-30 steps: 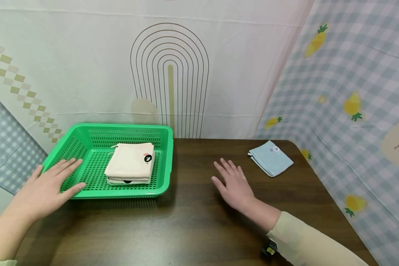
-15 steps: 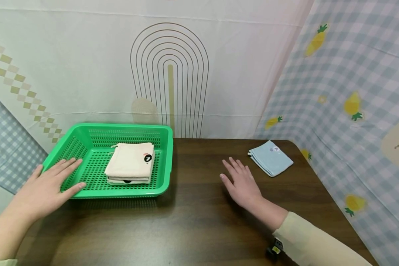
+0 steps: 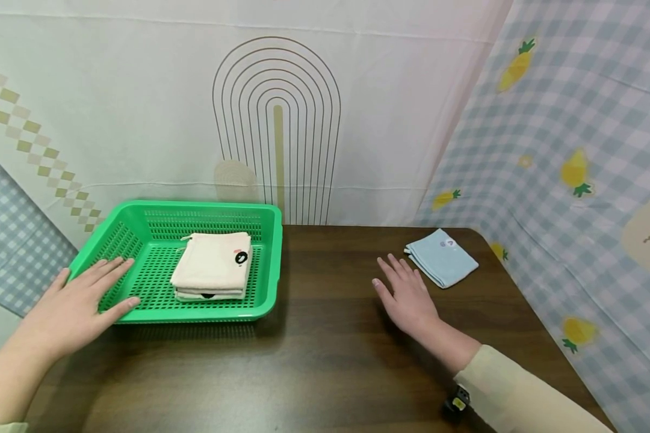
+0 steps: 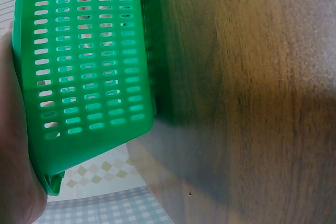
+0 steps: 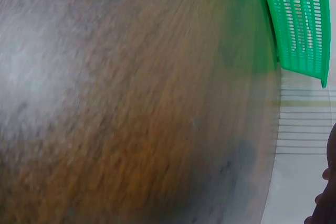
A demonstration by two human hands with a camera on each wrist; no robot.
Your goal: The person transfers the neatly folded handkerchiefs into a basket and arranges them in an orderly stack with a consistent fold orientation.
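Observation:
My left hand [image 3: 76, 307] rests on the near left corner of a green plastic basket [image 3: 277, 264], its fingers spread over the rim. The left wrist view shows the slotted side of the basket [image 4: 84, 77] beside the hand. Inside the basket lies a small stack of folded cream cloths [image 3: 213, 261] with a black round mark on top. My right hand [image 3: 408, 300] is over the table with fingers extended and holds nothing. Just beyond its fingertips, to the right, a folded light blue cloth [image 3: 441, 258] lies on the table, apart from the hand.
The dark wooden table [image 3: 314, 373] extends around and between these things. A white curtain [image 3: 390, 108] with printed arches hangs behind it. Along the right edge hangs a blue checked cloth [image 3: 547, 228] with a pineapple print.
My right hand has moved steadily to the right, closer to the blue cloth. My left hand, the basket and the cloths stay where they were.

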